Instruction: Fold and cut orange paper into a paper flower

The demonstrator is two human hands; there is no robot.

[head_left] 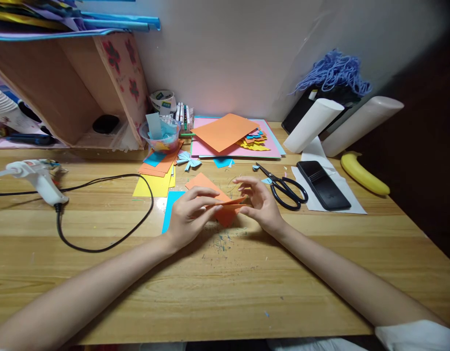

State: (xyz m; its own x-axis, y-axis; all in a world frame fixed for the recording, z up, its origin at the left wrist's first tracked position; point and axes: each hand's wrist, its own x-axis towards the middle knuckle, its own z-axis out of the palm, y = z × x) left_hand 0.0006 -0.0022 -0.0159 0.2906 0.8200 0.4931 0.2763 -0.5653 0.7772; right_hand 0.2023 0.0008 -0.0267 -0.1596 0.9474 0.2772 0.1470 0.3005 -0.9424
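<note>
Orange paper (pixel 225 204) sits folded between our hands over the desk (pixel 247 282). Our left hand (pixel 190 214) and right hand (pixel 259 202) both pinch its edges, scissors (pixel 285 187) just beside the right.

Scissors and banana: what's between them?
Head view: a black phone on white paper lies between the scissors and the banana.

The left hand (pixel 190 214) hides part of the orange paper (pixel 225 207); the blue sheet (pixel 170 209) beneath is perhaps half covered. The glue gun's cord (pixel 101 243) runs off left.
</note>
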